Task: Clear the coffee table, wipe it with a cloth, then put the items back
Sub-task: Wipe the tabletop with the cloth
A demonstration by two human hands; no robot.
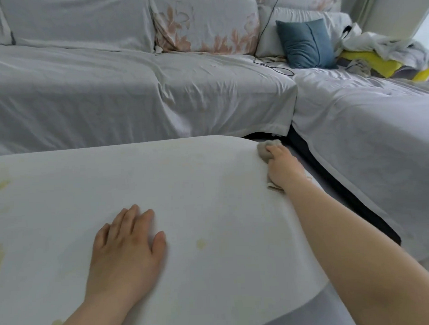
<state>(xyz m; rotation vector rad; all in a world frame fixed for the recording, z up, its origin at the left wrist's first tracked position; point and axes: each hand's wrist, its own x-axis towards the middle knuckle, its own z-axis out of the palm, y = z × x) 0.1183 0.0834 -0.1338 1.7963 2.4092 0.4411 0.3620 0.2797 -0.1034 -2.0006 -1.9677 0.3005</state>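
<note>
Coffee table (210, 199) shows yellowish stains around the left hand (125, 248), which lies flat on it, fingers straight, holding nothing. Beyond, the right hand (283, 169) grips the bunched grey cloth (266, 149) against the table's far rim. The cloth is judged soft, light and limp: hold it wadded under the palm. Behind the grip stands a covered sofa (133, 92).
</note>
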